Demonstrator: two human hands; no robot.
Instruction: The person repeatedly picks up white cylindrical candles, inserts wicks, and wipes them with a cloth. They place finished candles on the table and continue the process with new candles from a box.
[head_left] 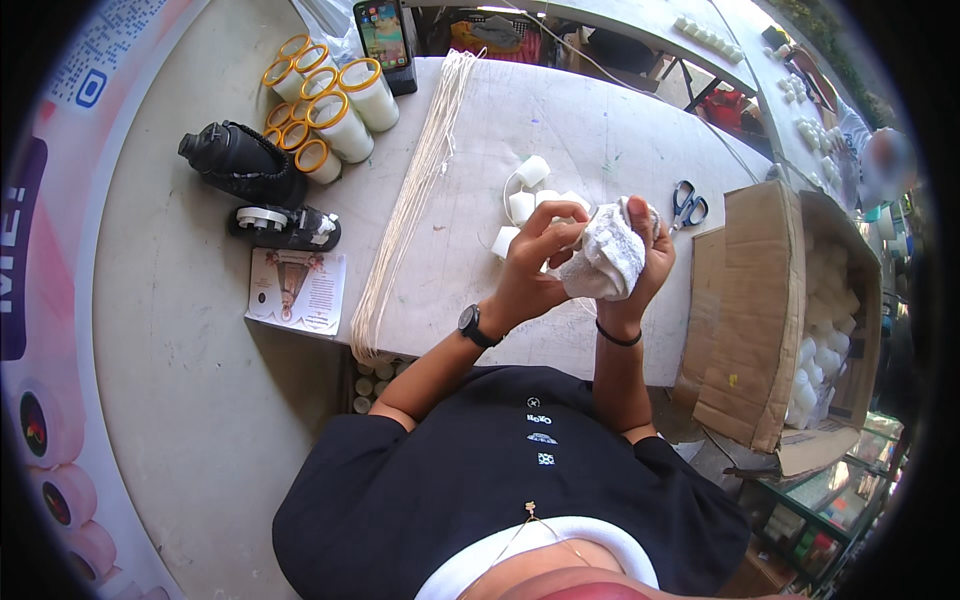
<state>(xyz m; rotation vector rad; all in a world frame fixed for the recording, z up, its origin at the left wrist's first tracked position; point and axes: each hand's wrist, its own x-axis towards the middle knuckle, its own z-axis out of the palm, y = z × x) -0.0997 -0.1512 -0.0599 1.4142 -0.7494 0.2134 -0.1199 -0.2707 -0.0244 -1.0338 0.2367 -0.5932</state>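
Observation:
A crumpled white cloth (608, 255) is held up over the table. My right hand (648, 262) is closed round its right side, thumb up along the top. From the other side my left hand (535, 262) pinches at the cloth's left edge, fingers bent; whether something sits inside the cloth is hidden. Just behind my left hand lie several short white candles (532, 171), some with pale string wicks looping out. A long bundle of cream wick strings (420, 190) stretches across the table to the left. Scissors with dark blue handles (688, 206) rest right of my hands.
An open cardboard box (748, 320) of white pieces stands at right. Left are white jars with gold rims (342, 125), a black bottle (240, 160), a black tape dispenser (285, 228), a printed card (296, 290) and a propped phone (383, 35). Another person (850, 135) is at far right.

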